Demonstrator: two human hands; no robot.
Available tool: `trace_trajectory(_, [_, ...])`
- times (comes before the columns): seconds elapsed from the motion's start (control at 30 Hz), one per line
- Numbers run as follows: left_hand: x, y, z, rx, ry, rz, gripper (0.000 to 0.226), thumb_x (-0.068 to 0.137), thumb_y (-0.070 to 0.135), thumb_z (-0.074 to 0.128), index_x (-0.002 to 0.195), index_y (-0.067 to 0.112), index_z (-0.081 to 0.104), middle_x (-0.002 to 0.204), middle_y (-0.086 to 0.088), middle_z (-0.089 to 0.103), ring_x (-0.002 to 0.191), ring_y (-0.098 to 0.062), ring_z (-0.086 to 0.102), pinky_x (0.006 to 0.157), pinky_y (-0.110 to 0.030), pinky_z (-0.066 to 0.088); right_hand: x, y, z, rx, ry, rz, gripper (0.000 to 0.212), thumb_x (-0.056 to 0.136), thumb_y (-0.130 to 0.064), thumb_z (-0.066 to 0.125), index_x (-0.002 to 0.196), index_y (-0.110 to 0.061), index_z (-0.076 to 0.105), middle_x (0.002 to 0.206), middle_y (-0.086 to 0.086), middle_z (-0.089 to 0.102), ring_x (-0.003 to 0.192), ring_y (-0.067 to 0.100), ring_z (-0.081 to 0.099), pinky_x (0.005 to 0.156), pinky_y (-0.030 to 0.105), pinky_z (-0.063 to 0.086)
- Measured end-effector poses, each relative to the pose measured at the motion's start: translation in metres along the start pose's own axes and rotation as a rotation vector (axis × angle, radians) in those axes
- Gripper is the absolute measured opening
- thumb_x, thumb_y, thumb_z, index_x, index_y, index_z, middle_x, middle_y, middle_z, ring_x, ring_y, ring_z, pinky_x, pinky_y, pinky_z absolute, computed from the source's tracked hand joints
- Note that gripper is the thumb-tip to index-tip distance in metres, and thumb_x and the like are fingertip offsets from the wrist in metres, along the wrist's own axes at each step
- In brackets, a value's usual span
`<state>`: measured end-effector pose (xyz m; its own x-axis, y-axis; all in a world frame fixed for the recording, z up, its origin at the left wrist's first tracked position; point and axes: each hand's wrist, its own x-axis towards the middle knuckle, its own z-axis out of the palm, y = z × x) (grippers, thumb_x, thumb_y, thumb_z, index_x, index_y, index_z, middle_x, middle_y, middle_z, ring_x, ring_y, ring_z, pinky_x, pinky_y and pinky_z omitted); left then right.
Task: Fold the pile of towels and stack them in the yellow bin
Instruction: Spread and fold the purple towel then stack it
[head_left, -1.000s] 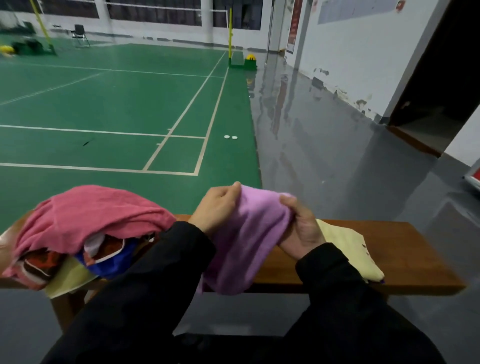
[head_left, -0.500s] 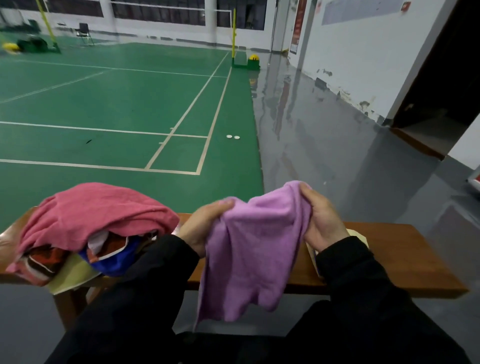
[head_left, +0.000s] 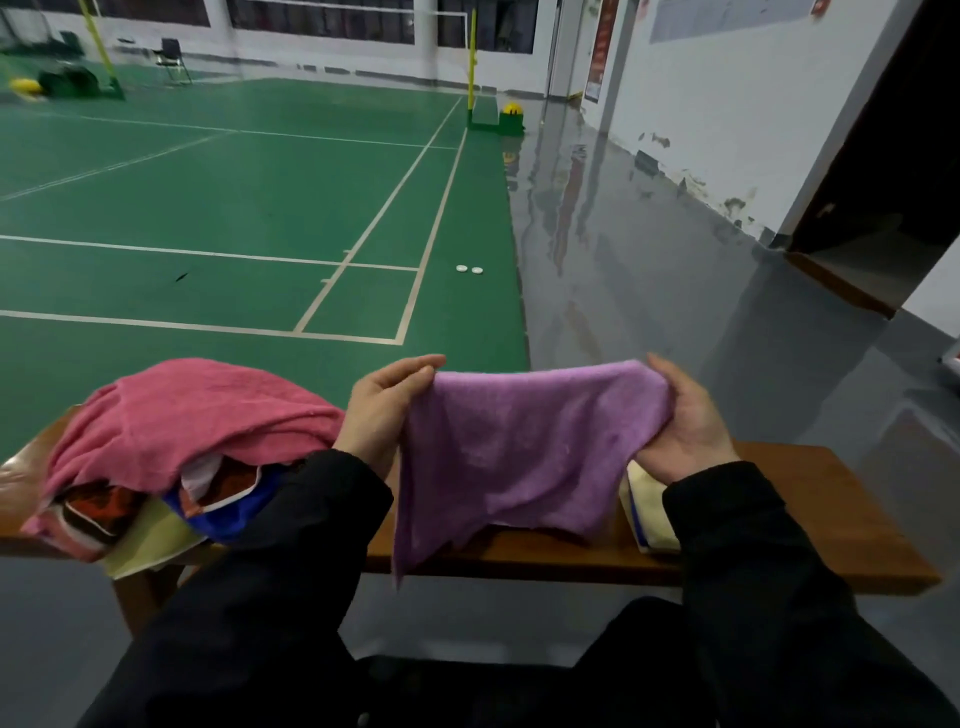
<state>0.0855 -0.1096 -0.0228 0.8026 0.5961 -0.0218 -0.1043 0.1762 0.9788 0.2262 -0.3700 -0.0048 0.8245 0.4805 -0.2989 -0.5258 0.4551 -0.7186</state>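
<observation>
A purple towel hangs spread out above the wooden bench. My left hand pinches its upper left corner and my right hand grips its upper right corner. Its lower edge drapes over the bench's front. On the bench's left end lies a pile of towels with a pink one on top and blue, orange and pale yellow ones under it. A folded pale yellow towel lies on the bench below my right hand, partly hidden. No yellow bin is in view.
Beyond the bench a green badminton court stretches away, with wet grey floor to the right. Two small white discs lie at the court's edge. A dark doorway opens at the right.
My hands have moved apart, stretching the bunched purple towel out flat between them. My right hand shifted to the right and now covers more of the folded yellow towel.
</observation>
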Motion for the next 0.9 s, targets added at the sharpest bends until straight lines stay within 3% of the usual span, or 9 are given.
trace_trajectory(0.07, [0.009,0.005,-0.005,0.191,0.142,0.114,0.024,0.093,0.001,0.062,0.113,0.010,0.074,0.110,-0.007,0.074,0.098,-0.013,0.066,0.095,-0.026,0.053,-0.002,-0.012,0.010,-0.041,-0.007,-0.153,0.019,0.095,-0.035,0.068,0.095,-0.017,0.068,0.092,0.003,0.070,0.088,0.019,0.070,0.079,0.033,0.059])
trace_trajectory(0.13, [0.019,0.013,-0.013,0.233,0.253,0.142,0.028,0.092,0.000,0.060,0.114,0.011,0.072,0.109,-0.007,0.072,0.097,-0.016,0.066,0.100,-0.033,0.054,-0.007,-0.025,0.023,-0.086,0.012,-0.301,0.018,0.096,-0.036,0.068,0.093,-0.018,0.066,0.087,0.000,0.072,0.086,0.015,0.072,0.077,0.031,0.059])
trace_trajectory(0.2, [0.022,0.022,-0.018,0.183,0.287,0.149,0.024,0.092,0.006,0.059,0.106,0.019,0.074,0.100,-0.001,0.070,0.089,-0.015,0.064,0.086,-0.032,0.058,-0.009,-0.034,0.032,-0.154,0.044,-0.436,0.018,0.099,-0.034,0.066,0.097,-0.016,0.067,0.086,-0.003,0.073,0.084,0.009,0.072,0.076,0.027,0.058])
trace_trajectory(0.27, [0.022,0.031,-0.018,0.116,0.268,0.177,0.021,0.095,0.008,0.059,0.098,0.020,0.075,0.093,0.003,0.069,0.081,-0.009,0.058,0.068,-0.020,0.051,-0.009,-0.041,0.034,-0.242,0.063,-0.493,0.020,0.100,-0.032,0.065,0.100,-0.013,0.070,0.090,-0.003,0.074,0.087,0.009,0.071,0.078,0.025,0.057])
trace_trajectory(0.43, [0.020,0.047,-0.015,-0.156,0.159,0.147,0.017,0.092,0.001,0.065,0.100,0.011,0.075,0.089,-0.002,0.073,0.075,-0.010,0.063,0.064,-0.020,0.050,-0.008,-0.056,0.033,-0.312,0.084,-0.533,0.019,0.099,-0.031,0.066,0.083,-0.022,0.064,0.073,-0.007,0.057,0.069,0.008,0.059,0.070,0.028,0.051])
trace_trajectory(0.6, [0.019,0.045,-0.015,-0.353,0.058,-0.003,0.031,0.094,-0.008,0.056,0.111,0.012,0.073,0.109,-0.005,0.072,0.088,-0.013,0.067,0.073,-0.022,0.056,-0.003,-0.060,0.033,-0.365,0.115,-0.619,0.020,0.101,-0.027,0.064,0.083,-0.018,0.067,0.072,-0.007,0.061,0.070,0.009,0.061,0.069,0.028,0.051])
trace_trajectory(0.77, [0.019,0.043,-0.019,-0.467,0.027,0.042,0.023,0.092,0.002,0.067,0.112,0.011,0.073,0.100,-0.006,0.074,0.084,-0.014,0.067,0.069,-0.024,0.055,0.002,-0.061,0.030,-0.486,0.169,-0.698,0.026,0.097,-0.034,0.069,0.074,-0.021,0.068,0.067,-0.011,0.052,0.066,0.007,0.051,0.065,0.027,0.045])
trace_trajectory(0.9, [0.018,0.046,-0.011,-0.430,0.125,0.068,0.023,0.093,0.002,0.066,0.114,0.009,0.071,0.105,-0.006,0.073,0.092,-0.015,0.068,0.075,-0.023,0.057,0.003,-0.063,0.032,-0.567,0.217,-0.779,0.023,0.093,-0.034,0.073,0.074,-0.021,0.071,0.065,-0.016,0.056,0.067,0.004,0.053,0.068,0.025,0.048])
